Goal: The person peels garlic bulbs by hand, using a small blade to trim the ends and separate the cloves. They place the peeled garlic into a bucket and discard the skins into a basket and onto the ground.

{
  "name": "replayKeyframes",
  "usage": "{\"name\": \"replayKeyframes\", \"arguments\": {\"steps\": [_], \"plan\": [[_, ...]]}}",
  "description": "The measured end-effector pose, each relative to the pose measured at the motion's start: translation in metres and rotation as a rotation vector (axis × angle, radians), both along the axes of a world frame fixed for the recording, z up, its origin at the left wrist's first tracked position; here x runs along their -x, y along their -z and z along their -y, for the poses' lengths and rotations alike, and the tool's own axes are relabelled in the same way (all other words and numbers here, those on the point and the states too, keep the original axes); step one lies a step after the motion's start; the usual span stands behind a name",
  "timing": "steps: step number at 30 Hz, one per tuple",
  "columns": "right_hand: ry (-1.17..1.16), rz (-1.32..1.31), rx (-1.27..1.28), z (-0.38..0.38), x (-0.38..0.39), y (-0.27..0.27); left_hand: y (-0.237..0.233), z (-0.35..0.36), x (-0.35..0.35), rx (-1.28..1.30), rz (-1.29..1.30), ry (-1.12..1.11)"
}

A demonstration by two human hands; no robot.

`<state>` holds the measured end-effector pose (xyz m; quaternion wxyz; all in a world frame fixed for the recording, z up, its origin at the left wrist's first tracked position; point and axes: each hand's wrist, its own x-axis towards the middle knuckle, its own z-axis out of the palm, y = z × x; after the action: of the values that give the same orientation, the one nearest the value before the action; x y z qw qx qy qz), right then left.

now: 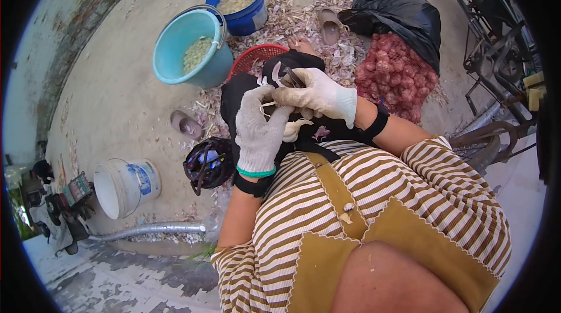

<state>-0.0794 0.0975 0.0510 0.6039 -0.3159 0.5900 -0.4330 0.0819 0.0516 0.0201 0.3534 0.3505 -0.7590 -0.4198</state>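
Both hands wear off-white knit gloves and meet above my dark-trousered lap. My left hand (258, 129) is closed in a pinch on a piece of garlic (268, 104), mostly hidden by the fingers. My right hand (320, 95) is wrapped round a small dark-handled knife (296, 78), its fingertips touching those of the left. A pinkish strip of garlic skin (276, 74) stands up beside the knife. Below the hands, a whitish garlic bulb (294, 130) lies on my lap near a purple scrap of skin (321, 133).
Ahead are a red basket (257, 52), a light-blue bucket (169, 59) and a dark-blue bucket (255, 19), both buckets holding peeled cloves. A red net sack of garlic (392, 76) sits right under black plastic (403, 9). Slippers, garlic skins, a tipped white bucket (125, 189) and a bicycle surround me.
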Motion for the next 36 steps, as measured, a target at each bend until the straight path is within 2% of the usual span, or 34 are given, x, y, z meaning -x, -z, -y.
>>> {"name": "replayKeyframes", "arguments": {"steps": [1, 2, 3, 4, 7, 9, 10, 12, 14, 16, 18, 19, 20, 21, 22, 24, 26, 28, 30, 32, 36], "plan": [[-0.035, 0.031, 0.012, 0.002, 0.005, 0.008, 0.001, 0.000, 0.001, -0.001, -0.001, 0.000], [-0.070, 0.063, 0.025, 0.003, 0.007, 0.016, 0.000, -0.001, 0.002, -0.181, -0.107, 0.009], [-0.054, 0.226, 0.026, 0.005, 0.005, 0.018, -0.001, -0.001, 0.003, -0.362, -0.211, 0.018], [-0.055, 0.226, 0.026, 0.004, 0.004, 0.017, -0.002, -0.002, 0.004, -0.362, -0.212, 0.018], [0.129, 0.483, 0.082, 0.002, -0.010, 0.018, -0.007, -0.004, 0.004, -0.507, -0.306, -0.012], [0.077, 0.399, 0.046, 0.001, -0.008, 0.012, -0.013, -0.002, 0.000, -0.692, -0.314, 0.012], [0.026, 0.313, 0.012, 0.001, -0.007, 0.009, -0.016, 0.000, -0.002, -0.692, -0.312, 0.009], [-0.021, 0.230, 0.039, 0.003, -0.003, 0.005, -0.018, 0.003, -0.004, -0.615, -0.157, 0.052], [-0.069, 0.143, 0.066, 0.006, -0.004, 0.013, -0.015, 0.002, 0.000, -0.586, -0.155, 0.039], [0.107, 0.328, 0.110, 0.014, -0.014, 0.029, -0.008, 0.002, 0.001, -0.554, -0.152, 0.028], [0.135, 0.349, 0.073, 0.013, -0.017, 0.034, 0.002, 0.002, 0.000, -0.271, -0.081, -0.027], [0.180, 0.341, 0.049, 0.014, -0.021, 0.034, 0.004, 0.004, 0.000, -0.272, -0.081, -0.028], [0.225, 0.334, 0.024, 0.014, -0.024, 0.035, 0.006, 0.007, -0.001, -0.077, -0.091, -0.011], [0.175, 0.408, -0.022, 0.011, -0.020, 0.032, 0.006, 0.008, -0.001, 0.118, -0.100, 0.007], [0.176, 0.410, -0.022, 0.013, -0.021, 0.035, 0.006, 0.006, -0.001, 0.118, -0.099, 0.008], [0.306, 0.512, 0.105, 0.021, -0.025, 0.041, 0.003, -0.003, 0.000, 0.281, -0.069, 0.063], [0.286, 0.422, 0.173, 0.023, -0.019, 0.037, 0.006, -0.003, 0.000, 0.322, -0.077, 0.105], [0.055, 0.322, 0.089, 0.016, -0.009, 0.022, -0.003, -0.003, 0.003, -0.461, -0.435, -0.140], [0.097, 0.337, 0.163, 0.016, -0.016, 0.022, -0.014, 0.004, -0.003, -0.490, -0.430, -0.115], [0.065, 0.334, 0.136, 0.014, -0.017, 0.030, -0.016, 0.006, -0.007, -0.521, -0.256, -0.040], [0.047, 0.315, 0.132, 0.015, -0.018, 0.026, -0.018, 0.003, -0.009, -0.673, -0.279, -0.030]]}}
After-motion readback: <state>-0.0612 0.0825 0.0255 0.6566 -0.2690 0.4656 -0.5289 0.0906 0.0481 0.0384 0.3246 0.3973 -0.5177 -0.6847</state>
